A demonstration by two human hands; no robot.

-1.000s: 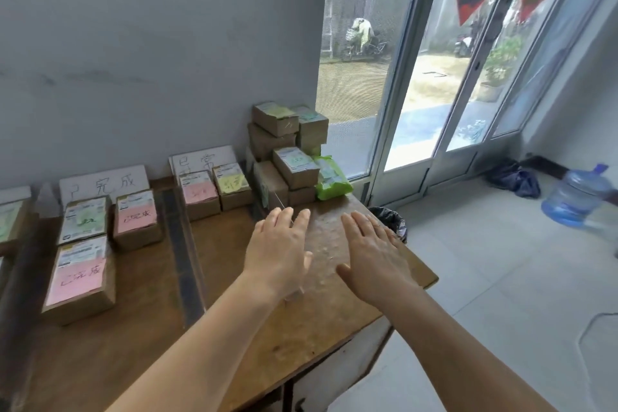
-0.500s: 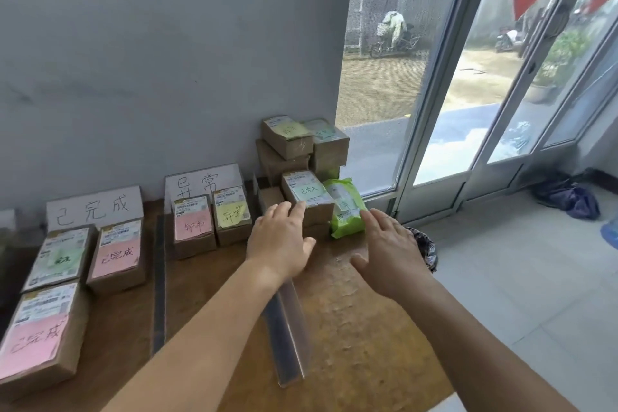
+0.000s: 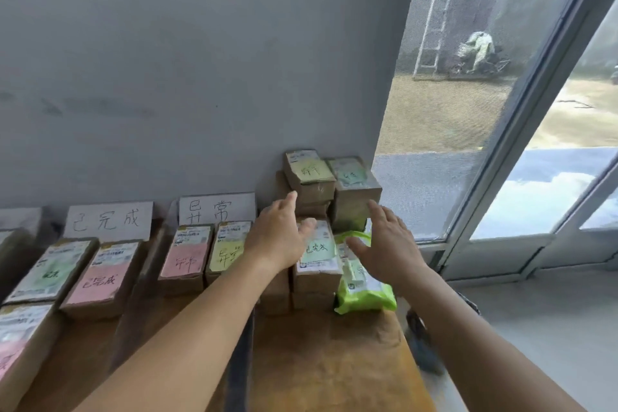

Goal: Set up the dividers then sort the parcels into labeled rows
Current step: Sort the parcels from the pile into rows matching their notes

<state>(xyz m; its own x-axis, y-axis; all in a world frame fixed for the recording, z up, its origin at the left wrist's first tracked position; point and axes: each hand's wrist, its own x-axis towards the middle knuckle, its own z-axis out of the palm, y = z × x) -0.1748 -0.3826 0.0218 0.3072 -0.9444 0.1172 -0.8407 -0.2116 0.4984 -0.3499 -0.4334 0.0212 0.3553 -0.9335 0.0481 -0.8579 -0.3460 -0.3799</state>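
A pile of unsorted brown parcels (image 3: 354, 187) stands at the table's back right corner against the wall. In front of it lies a parcel with a green note (image 3: 317, 252), and beside that a green plastic bag parcel (image 3: 364, 291). My left hand (image 3: 279, 237) hovers open at the left of the green-note parcel. To that parcel's right, over the green bag, my right hand (image 3: 388, 244) is open too. Neither hand grips anything. Two white row labels (image 3: 108, 221) (image 3: 217, 209) lean on the wall, with sorted parcels (image 3: 182, 259) in front. A dark divider strip (image 3: 239, 371) lies under my left forearm.
The wooden table (image 3: 334, 368) ends just right of the green bag, with the floor and a dark bin (image 3: 421, 344) below. Glass doors (image 3: 501, 144) stand to the right. A second divider (image 3: 150, 261) separates the two labeled rows.
Both hands have reached forward from the table's middle to the parcel pile. The view has moved closer to the wall and the pile.
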